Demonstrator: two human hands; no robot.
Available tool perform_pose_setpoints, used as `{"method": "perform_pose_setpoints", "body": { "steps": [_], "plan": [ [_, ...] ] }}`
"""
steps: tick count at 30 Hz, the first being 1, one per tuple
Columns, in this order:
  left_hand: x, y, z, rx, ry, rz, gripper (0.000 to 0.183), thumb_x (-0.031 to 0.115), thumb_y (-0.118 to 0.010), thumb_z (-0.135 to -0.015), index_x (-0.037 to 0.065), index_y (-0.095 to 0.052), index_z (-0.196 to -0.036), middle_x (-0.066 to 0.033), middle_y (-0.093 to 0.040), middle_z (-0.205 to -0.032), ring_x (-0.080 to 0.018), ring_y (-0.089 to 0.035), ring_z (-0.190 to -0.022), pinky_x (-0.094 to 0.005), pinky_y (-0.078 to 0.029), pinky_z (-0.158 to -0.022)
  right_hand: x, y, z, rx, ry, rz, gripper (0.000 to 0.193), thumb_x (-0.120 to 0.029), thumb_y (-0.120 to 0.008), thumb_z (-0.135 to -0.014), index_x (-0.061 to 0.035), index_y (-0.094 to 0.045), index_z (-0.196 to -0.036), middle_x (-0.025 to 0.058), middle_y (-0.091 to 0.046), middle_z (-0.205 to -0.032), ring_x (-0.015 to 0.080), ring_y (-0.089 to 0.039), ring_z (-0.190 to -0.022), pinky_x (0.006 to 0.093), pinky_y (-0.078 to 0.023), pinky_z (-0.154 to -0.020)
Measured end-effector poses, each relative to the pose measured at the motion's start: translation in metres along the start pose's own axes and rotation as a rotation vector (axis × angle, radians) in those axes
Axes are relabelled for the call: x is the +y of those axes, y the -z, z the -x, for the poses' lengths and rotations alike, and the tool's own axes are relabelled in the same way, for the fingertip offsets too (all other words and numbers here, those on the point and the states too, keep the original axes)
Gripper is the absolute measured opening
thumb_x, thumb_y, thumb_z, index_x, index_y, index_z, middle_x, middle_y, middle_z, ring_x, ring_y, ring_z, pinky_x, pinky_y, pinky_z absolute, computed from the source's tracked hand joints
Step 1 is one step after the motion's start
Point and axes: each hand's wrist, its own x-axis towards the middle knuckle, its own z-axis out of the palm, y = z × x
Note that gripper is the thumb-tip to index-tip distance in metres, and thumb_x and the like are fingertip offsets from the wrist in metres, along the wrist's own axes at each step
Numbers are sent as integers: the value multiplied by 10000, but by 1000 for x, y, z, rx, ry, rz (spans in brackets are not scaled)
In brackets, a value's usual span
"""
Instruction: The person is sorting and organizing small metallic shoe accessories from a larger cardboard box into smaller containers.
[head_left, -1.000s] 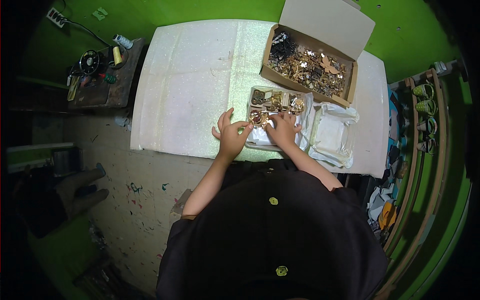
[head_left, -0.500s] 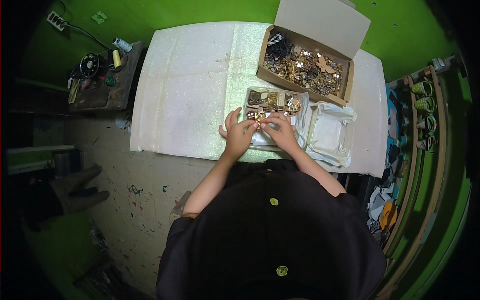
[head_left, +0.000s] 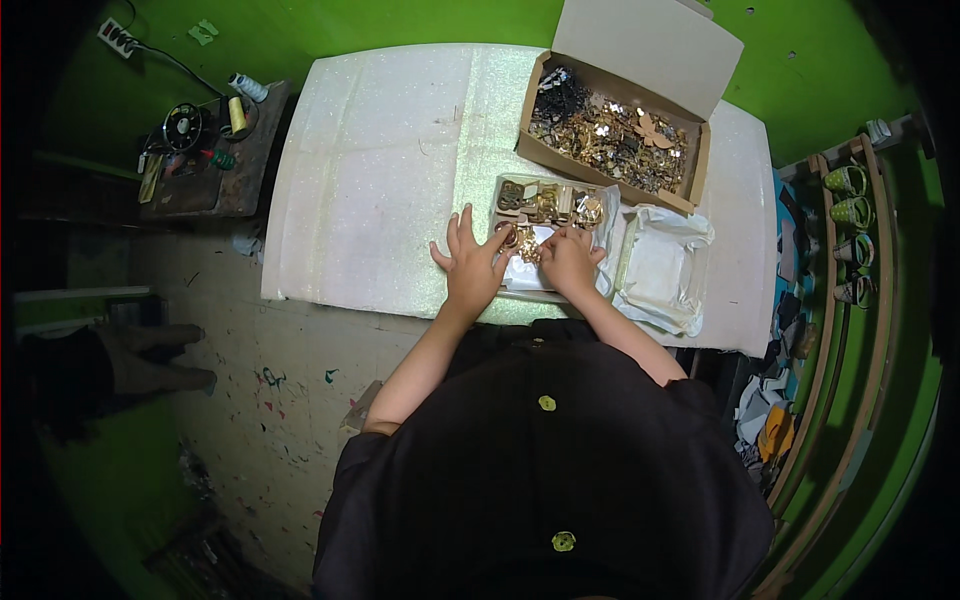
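Below me on the pale table is a shallow compartment box (head_left: 530,294) of small gold and bronze metal pieces. My left hand (head_left: 471,268) is at its left side, fingers spread. The index fingertip reaches a round gold piece (head_left: 509,238), with a gap to the thumb. My right hand (head_left: 569,264) hangs over the middle of the box. Its fingers are bunched together and point down beside a small heap of gold pieces (head_left: 529,245); anything between them is hidden.
A cardboard box (head_left: 570,172), lid raised, holds many loose metal pieces behind the compartment box. A tray lined with white paper (head_left: 665,262) is at the right. Sandals (head_left: 852,212) hang on a wooden rack. Thread spools (head_left: 237,115) stand on a side table. A person's legs (head_left: 160,358) show at left.
My hands were together, fingertips pinched on a small gold piece. They have parted: the left moved slightly left with its fingers spread, the right turned downward over the box.
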Motion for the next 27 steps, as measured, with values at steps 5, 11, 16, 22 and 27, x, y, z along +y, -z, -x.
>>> {"method": "perform_pose_setpoints", "body": {
  "steps": [5,11,16,22,27],
  "plan": [
    [-6,-6,-3,-49,-66,-122,300,279,-622,-814,261,-650,-1113,-192,-165,-1472,-406,-125,-1349,-730,-63,-944,-10,-9,-4,55,-73,-4,103,-189,-644,-750,-109,-706,-769,26,-559,-1021,233,-426,-1055,469,-259,-830],
    [-5,-6,-4,-54,-73,-126,254,274,-625,-808,253,-683,-1054,-189,-170,-1472,-408,-136,-1346,-731,-73,-941,-7,-18,-6,74,-42,41,128,-223,-664,-737,-118,-710,-792,18,-554,-1036,244,-427,-1062,477,-266,-821],
    [-6,-5,-4,-31,-67,-103,240,250,-618,-811,255,-685,-1041,-184,-189,-1467,-397,-145,-1348,-726,-69,-944,-8,-15,-2,99,25,-7,123,-224,-664,-731,-124,-707,-789,16,-553,-1022,237,-435,-1046,464,-272,-816],
    [-4,0,-3,-19,-57,-91,227,248,-614,-814,258,-687,-1029,-184,-207,-1461,-394,-158,-1348,-726,-75,-943,-8,3,9,109,36,-24,143,-236,-672,-725,-126,-689,-815,29,-547,-1017,243,-437,-1052,455,-276,-817],
    [2,10,-8,-35,-32,-73,246,283,-620,-810,266,-681,-1048,-187,-219,-1457,-402,-160,-1346,-735,-73,-934,-6,24,15,208,117,-87,224,-248,-675,-713,-149,-653,-913,47,-544,-1043,260,-432,-1080,441,-252,-820]
  ]
}}
